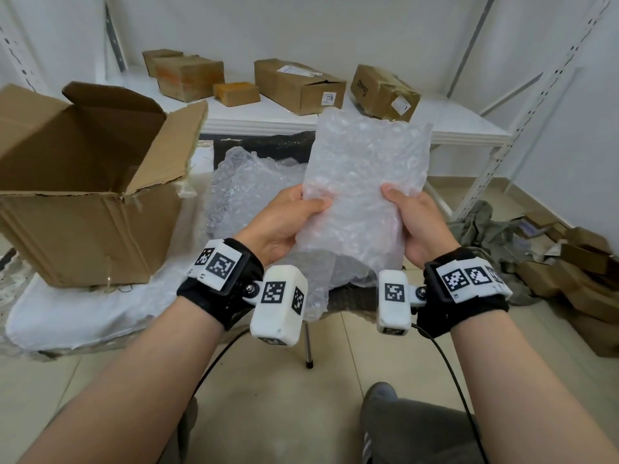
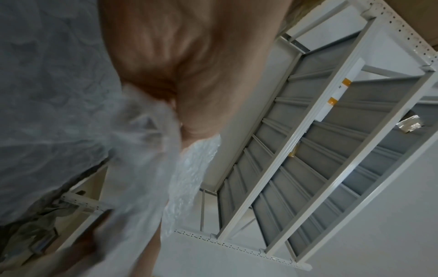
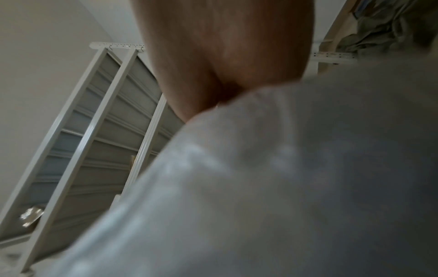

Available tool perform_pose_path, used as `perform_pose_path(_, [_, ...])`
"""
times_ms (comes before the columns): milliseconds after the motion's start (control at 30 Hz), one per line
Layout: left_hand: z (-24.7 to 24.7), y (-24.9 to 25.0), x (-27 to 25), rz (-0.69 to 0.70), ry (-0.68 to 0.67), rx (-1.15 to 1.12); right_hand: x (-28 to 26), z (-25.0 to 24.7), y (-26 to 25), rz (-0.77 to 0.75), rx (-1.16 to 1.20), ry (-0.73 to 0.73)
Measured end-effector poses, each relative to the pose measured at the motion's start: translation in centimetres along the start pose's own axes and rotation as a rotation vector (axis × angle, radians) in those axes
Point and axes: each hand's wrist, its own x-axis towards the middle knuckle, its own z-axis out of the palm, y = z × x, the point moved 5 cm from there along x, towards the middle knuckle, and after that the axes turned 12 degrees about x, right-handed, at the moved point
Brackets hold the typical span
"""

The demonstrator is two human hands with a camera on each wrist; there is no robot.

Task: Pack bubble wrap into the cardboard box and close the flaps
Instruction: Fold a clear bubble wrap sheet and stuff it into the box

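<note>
A sheet of clear bubble wrap [image 1: 363,182] stands upright in the air before me. My left hand [image 1: 288,219] grips its left edge, thumb on the front. My right hand [image 1: 413,217] grips its right edge the same way. The large cardboard box [image 1: 83,209] sits to the left on a white-covered surface, its flaps standing open. More bubble wrap [image 1: 244,182] lies heaped behind the held sheet, right of the box. In the left wrist view the bubble wrap [image 2: 189,168] hangs past my palm [image 2: 189,56]. Blurred wrap [image 3: 284,178] fills the right wrist view below my palm [image 3: 225,46].
A white shelf [image 1: 452,125] at the back carries several closed cardboard boxes [image 1: 298,85]. Metal rack uprights [image 1: 522,105] stand at the right. Flattened cardboard [image 1: 582,279] and a grey-green cloth [image 1: 485,229] lie on the tiled floor at right. My knee [image 1: 418,430] is below.
</note>
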Motion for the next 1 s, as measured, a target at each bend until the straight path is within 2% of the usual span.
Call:
perform_pose_path(200, [-0.7,2.1,-1.8,0.072,0.098,-0.068,-0.7,2.3,0.0,-0.01,0.055,0.0])
perform_pose_path(333, [-2.2,4.7,-3.7,0.038,0.145,-0.103,-1.6,5.1,-0.7,-0.02,0.099,-0.021])
perform_pose_path(567, [-7.9,11.9,-6.9,0.03,0.221,-0.04,-3.1,12.5,-4.7,-0.001,0.131,-0.036])
perform_pose_path(667, [-11.4,13.5,-7.8,0.008,0.225,0.019,-3.8,16.1,-5.3,0.044,0.075,-0.117])
perform_pose_path(800, [-16.6,14.5,-9.8,0.022,0.31,0.275,-4.5,20.7,-5.3,0.068,0.0,-0.202])
perform_pose_path(900, [-20.6,14.4,-11.1,0.002,0.322,0.711,-4.0,22.9,-5.2,0.08,-0.013,-0.234])
perform_pose_path(1000, [-23.7,12.8,-11.4,-0.112,0.178,1.089,-3.8,24.4,-4.9,0.107,0.0,-0.262])
